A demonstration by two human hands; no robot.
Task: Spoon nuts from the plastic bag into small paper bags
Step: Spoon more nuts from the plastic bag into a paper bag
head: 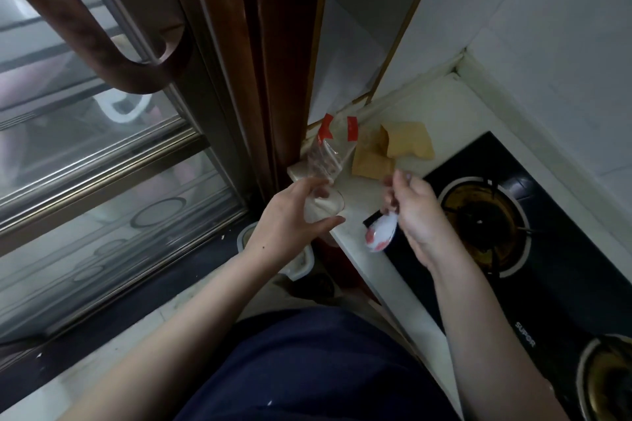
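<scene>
Your left hand [290,212] half-curls around the clear, red-topped plastic bag [325,164] on the white counter [427,113]. Your right hand [415,212] pinches a white, red-patterned spoon [381,234]. Tan paper bags [390,147] lie at one o'clock.

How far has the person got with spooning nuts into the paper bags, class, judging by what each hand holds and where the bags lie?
Done: nothing shows as filled; the paper bags lie on the counter, contents unclear. In hand: the left hand grips the base of the plastic bag, while the right hand holds a spoon that looks empty. Left: scooping nuts and filling the bags.
</scene>
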